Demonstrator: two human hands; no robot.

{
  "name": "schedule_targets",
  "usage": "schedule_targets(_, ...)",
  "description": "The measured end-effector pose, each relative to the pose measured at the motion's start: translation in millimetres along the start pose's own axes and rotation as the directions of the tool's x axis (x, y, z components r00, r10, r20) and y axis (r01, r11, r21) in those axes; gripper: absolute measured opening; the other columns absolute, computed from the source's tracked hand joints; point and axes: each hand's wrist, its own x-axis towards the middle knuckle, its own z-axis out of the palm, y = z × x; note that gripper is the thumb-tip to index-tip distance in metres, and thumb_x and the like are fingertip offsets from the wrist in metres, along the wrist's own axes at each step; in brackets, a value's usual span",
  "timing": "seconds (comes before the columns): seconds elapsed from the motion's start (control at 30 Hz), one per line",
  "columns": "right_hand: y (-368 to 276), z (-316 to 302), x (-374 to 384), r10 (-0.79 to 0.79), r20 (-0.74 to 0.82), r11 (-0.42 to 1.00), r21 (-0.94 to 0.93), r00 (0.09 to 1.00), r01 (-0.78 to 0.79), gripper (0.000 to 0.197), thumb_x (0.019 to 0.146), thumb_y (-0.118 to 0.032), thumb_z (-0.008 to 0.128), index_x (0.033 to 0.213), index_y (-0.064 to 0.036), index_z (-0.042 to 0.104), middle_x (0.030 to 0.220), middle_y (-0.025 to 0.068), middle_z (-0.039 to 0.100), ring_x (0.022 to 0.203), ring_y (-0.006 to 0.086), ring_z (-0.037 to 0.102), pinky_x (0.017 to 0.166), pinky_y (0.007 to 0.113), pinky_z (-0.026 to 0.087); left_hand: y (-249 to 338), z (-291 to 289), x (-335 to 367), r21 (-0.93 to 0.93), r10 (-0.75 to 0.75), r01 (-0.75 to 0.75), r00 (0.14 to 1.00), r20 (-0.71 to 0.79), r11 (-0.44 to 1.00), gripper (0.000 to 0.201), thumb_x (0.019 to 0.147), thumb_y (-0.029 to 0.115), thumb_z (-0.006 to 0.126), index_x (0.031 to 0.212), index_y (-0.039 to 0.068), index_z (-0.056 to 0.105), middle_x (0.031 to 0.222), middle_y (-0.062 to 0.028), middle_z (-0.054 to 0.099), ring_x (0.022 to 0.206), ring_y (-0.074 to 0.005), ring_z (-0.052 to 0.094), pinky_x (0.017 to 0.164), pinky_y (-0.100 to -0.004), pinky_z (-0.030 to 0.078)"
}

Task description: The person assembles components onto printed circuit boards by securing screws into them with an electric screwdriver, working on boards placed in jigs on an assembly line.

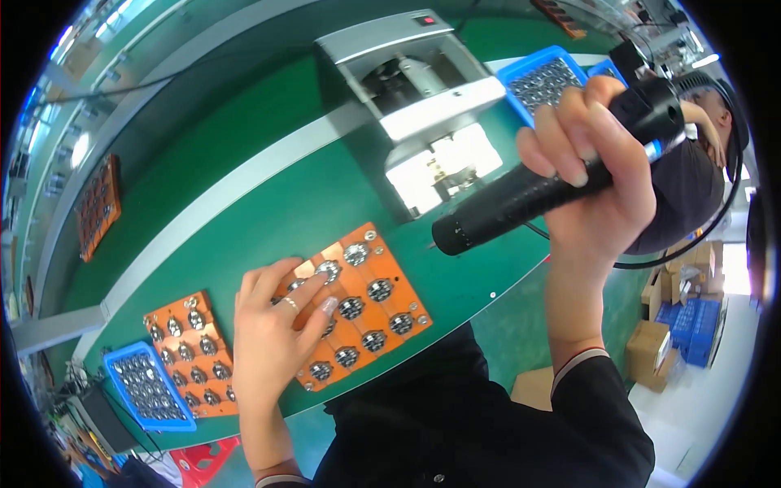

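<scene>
My right hand [598, 167] is closed around a black electric screwdriver [496, 211], raised over the bench's right side. Its tip end points left and down, apart from the plate. My left hand [277, 325] lies with fingers extended over the left side of an orange fixture plate [386, 267]. Its fingertips touch or hover just above the round metal parts [328, 271] there; which, I cannot tell. Several such parts sit in rows on the plate, some partly hidden under my fingers.
A second orange plate [196, 350] with parts and a blue tray [175, 424] lie left. Behind stands a grey-white machine [443, 110] with a lit opening, beside another blue tray [529, 61]. A cable hangs from the screwdriver. A co-worker [679, 195] is at right, near cardboard boxes [648, 350].
</scene>
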Motion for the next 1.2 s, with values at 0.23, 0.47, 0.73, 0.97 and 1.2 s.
schedule_targets(0.23,18.2,25.9,-6.9,-0.036,0.135,0.998,-0.054,0.99,0.044,0.01,0.096,-0.007,0.052,0.103,-0.0047,0.045,0.078,0.001,0.045,0.062,0.008,0.043,0.064,0.028,0.038,-6.1,3.8,-0.6,-0.024,0.007,-0.008,0.999,-0.049,1.0,0.024,0.079,0.013,0.077,0.102,0.009,0.078,0.118,-0.0079,0.065,0.106,-0.0274,0.059,0.089,-0.0394,0.049)
schedule_targets(0.47,-48.5,-0.5,3.6,-0.27,0.07,0.922,-0.27,0.96,0.279,0.018,0.092,-0.01,0.058,0.104,-0.0034,0.047,0.079,0.0007,0.047,0.065,0.0091,0.046,0.066,0.027,0.037,-2.9,1.3,-4.0,0.016,-0.012,0.013,0.999,-0.048,1.0,0.023,0.079,0.016,0.078,0.102,0.011,0.079,0.116,-0.0052,0.065,0.105,-0.025,0.058,0.087,-0.0382,0.047)
schedule_targets(0.73,-30.9,2.4,14.3,-0.283,0.107,0.857,-0.419,0.953,0.302,0.021,0.091,-0.005,0.058,0.11,-0.001,0.05,0.079,0.0085,0.053,0.059,0.0144,0.05,0.058,0.033,0.043,7.4,2.9,2.2,0.017,-0.056,0.056,0.998,-0.009,0.998,0.024,0.078,0.008,0.077,0.102,0.007,0.079,0.116,-0.0087,0.065,0.106,-0.028,0.058,0.09,-0.0386,0.05)
schedule_targets(0.97,-28.5,-29.9,20.8,-0.356,0.224,0.764,-0.489,0.907,0.421,0.022,0.087,0.003,0.062,0.107,-0.0021,0.051,0.073,0.0118,0.06,0.054,0.0176,0.057,0.053,0.032,0.051,9.2,4.5,4.8,0.032,-0.062,0.061,0.998,0.033,0.998,0.024,0.079,0.007,0.076,0.103,0.006,0.078,0.117,-0.0098,0.064,0.109,-0.0292,0.058,0.092,-0.0386,0.049)
schedule_targets(1.2,-30.5,-11.1,17.7,-0.273,0.154,0.763,-0.566,0.95,0.311,0.023,0.087,0.005,0.062,0.106,-0.0021,0.052,0.073,0.0117,0.061,0.054,0.017,0.059,0.053,0.032,0.052,9.7,2.6,5.2,0.018,-0.075,0.075,0.997,0.035,0.997,0.024,0.08,0.007,0.076,0.104,0.007,0.078,0.118,-0.0097,0.065,0.108,-0.029,0.058,0.093,-0.0387,0.049)
